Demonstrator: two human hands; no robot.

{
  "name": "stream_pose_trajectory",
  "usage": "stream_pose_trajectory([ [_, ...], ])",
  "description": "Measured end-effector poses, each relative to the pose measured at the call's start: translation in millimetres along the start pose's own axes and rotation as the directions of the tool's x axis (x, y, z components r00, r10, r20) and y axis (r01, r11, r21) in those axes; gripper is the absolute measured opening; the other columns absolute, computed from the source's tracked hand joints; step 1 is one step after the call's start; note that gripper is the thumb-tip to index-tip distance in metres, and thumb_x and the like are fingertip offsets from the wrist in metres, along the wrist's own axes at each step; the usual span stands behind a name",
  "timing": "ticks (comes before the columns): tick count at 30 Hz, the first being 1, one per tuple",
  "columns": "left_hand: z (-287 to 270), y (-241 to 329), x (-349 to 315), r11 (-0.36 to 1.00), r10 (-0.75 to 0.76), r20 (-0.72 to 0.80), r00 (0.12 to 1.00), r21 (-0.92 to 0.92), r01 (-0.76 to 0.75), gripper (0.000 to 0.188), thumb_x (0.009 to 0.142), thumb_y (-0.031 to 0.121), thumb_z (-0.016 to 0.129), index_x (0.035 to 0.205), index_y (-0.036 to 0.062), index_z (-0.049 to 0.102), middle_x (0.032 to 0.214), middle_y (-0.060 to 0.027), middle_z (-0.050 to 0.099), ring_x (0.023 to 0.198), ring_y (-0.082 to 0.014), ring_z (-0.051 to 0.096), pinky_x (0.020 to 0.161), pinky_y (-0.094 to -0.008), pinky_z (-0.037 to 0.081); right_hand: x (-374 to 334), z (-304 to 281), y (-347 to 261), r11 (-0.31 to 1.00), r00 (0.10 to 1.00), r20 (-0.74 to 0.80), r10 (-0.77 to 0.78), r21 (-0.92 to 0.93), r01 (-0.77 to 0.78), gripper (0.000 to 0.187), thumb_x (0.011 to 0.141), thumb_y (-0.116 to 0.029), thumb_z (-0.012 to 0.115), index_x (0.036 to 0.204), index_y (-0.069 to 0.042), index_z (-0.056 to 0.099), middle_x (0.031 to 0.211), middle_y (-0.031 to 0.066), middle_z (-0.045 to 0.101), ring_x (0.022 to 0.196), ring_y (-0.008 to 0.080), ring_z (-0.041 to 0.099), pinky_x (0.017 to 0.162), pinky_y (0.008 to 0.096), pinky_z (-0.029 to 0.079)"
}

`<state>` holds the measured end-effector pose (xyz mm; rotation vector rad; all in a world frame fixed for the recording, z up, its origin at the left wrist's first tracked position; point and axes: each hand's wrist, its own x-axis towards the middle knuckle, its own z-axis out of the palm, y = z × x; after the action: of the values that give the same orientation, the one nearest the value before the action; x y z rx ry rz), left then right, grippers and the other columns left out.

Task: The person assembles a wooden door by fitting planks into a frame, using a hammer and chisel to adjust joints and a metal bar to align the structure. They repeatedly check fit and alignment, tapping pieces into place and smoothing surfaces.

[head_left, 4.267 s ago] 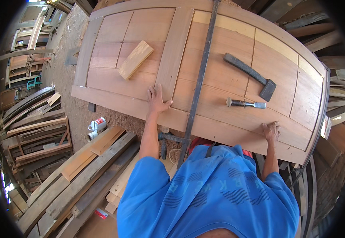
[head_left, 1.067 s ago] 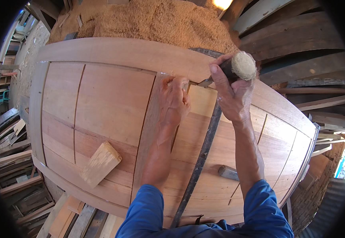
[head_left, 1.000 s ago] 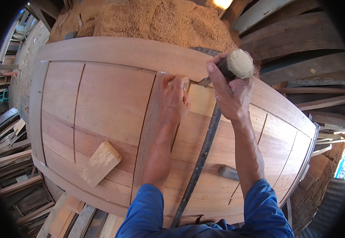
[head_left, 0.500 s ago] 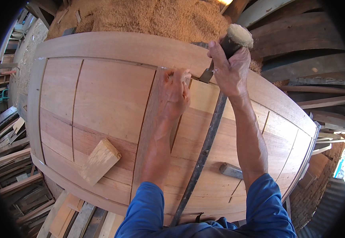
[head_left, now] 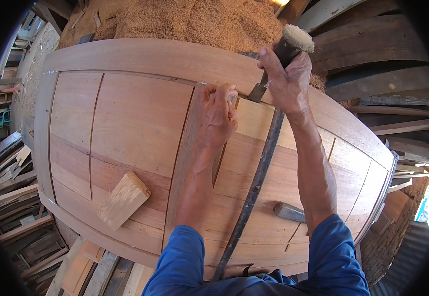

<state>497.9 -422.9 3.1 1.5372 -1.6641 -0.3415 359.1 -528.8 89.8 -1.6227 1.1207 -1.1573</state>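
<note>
A panelled wooden door (head_left: 140, 113) lies flat in front of me. My right hand (head_left: 288, 81) grips the dark handle of a chisel (head_left: 257, 92), whose pale, frayed butt points up and away from me. The blade's tip meets the door near the inner edge of the far rail. To its left, my left hand (head_left: 217, 116) rests on a door upright with its fingers curled in; what they hold, if anything, is hidden. A long dark metal bar (head_left: 250, 197) crosses the door below my right hand.
A pale wood block (head_left: 124, 200) lies on the door at the left. A grey, blunt-ended piece (head_left: 289, 212) lies near my right forearm, partly covered by it. Wood shavings (head_left: 185, 22) heap beyond the far edge. Stacked boards (head_left: 372, 44) stand at the right; loose offcuts (head_left: 19, 212) lie at the left.
My right hand has shifted very slightly on the chisel, its forearm a touch to the right. My left hand stays in nearly the same place.
</note>
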Motion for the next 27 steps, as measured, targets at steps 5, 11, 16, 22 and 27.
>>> stream_pose_trajectory([
  [5, -0.3, -0.6, 0.2, 1.000, 0.009, -0.007, 1.000, 0.018, -0.009, 0.050, 0.084, -0.013, 0.057, 0.130, 0.0067, 0.050, 0.104, -0.0106, 0.072, 0.100, -0.0311, 0.058, 0.093, -0.0434, 0.045, 1.2, 3.1, 5.7, 0.997, 0.999, -0.030, -0.020, 0.067, 0.022, 0.016, 0.097, -0.015, 0.072, 0.099, -0.005, 0.060, 0.081, -0.0005, 0.063, 0.071, 0.0069, 0.059, 0.065, 0.0248, 0.048],
  [11, 1.9, -1.8, 0.5, 1.000, -0.009, -0.004, 1.000, -0.024, 0.009, 0.048, 0.081, -0.012, 0.061, 0.124, 0.0088, 0.057, 0.103, -0.0083, 0.071, 0.103, -0.0311, 0.058, 0.095, -0.0443, 0.044, -11.8, -11.9, -27.2, 0.996, 0.994, -0.055, 0.093, 0.013, -0.092, 0.023, 0.091, -0.020, 0.078, 0.101, -0.006, 0.062, 0.087, 0.0016, 0.066, 0.075, 0.0108, 0.065, 0.070, 0.0265, 0.054],
  [16, -2.3, 4.6, -4.7, 0.981, -0.015, 0.164, 0.986, 0.194, -0.018, 0.042, 0.079, -0.001, 0.070, 0.117, 0.0171, 0.069, 0.131, -0.0080, 0.059, 0.121, -0.0343, 0.047, 0.101, -0.0507, 0.041, -48.9, -61.7, -73.9, 0.997, 0.963, -0.270, -0.009, 0.065, 0.028, 0.031, 0.091, -0.021, 0.075, 0.114, -0.006, 0.059, 0.087, 0.0027, 0.065, 0.075, 0.0106, 0.064, 0.067, 0.0270, 0.054],
  [22, 1.7, 18.4, -3.6, 0.943, -0.111, 0.226, 0.968, 0.332, 0.031, 0.036, 0.083, 0.013, 0.072, 0.118, 0.0217, 0.071, 0.156, -0.0162, 0.036, 0.137, -0.0406, 0.035, 0.111, -0.0566, 0.032, -105.6, -135.5, -56.1, 0.582, 0.839, -0.036, 0.543, -0.704, -0.407, 0.044, 0.093, -0.013, 0.065, 0.132, 0.005, 0.052, 0.110, 0.0245, 0.068, 0.099, 0.0421, 0.068, 0.090, 0.0481, 0.053],
  [27, 3.7, 28.4, 0.1, 0.900, -0.172, 0.242, 0.955, 0.432, 0.052, 0.033, 0.090, 0.018, 0.068, 0.123, 0.0226, 0.068, 0.162, -0.0186, 0.027, 0.144, -0.0427, 0.028, 0.114, -0.0583, 0.031, -196.3, -197.2, 27.3, 0.378, 0.732, 0.047, 0.679, -0.878, -0.294, 0.062, 0.083, -0.005, 0.067, 0.140, 0.004, 0.046, 0.121, 0.0274, 0.061, 0.114, 0.0461, 0.061, 0.096, 0.0522, 0.050],
])
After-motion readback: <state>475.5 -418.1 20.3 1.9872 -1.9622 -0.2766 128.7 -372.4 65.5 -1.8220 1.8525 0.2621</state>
